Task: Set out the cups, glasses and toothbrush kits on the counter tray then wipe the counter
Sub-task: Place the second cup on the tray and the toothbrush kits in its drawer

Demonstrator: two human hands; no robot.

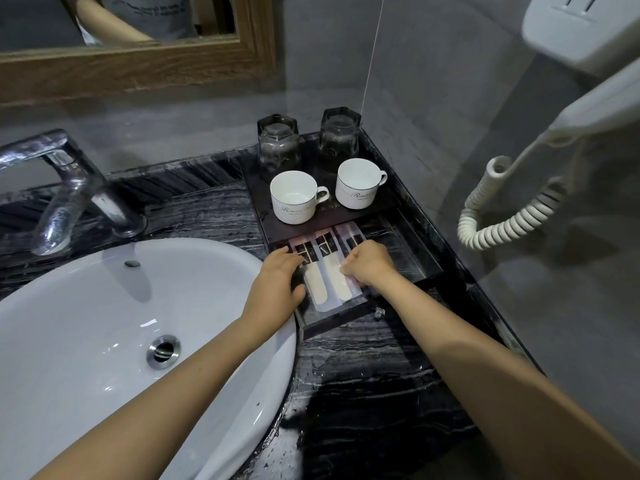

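Note:
A dark counter tray (420, 258) sits on the black marbled counter (363, 375) in the back right corner. On its raised back shelf stand two white cups (294, 199) (356, 183) and, behind them, two upturned glasses (277, 142) (339, 133). In the lower front compartment lie several packaged toothbrush kits (320, 284) side by side. My left hand (277, 278) rests flat on the left edge of the kits. My right hand (369, 265) has its fingers curled down on the right-hand packets.
A white basin (104, 341) with a chrome drain fills the left, a chrome faucet (69, 188) behind it. A wall hairdryer with a coiled cord (502, 216) hangs at right. A wood-framed mirror (138, 67) is above. Water drops lie on the counter near the tray.

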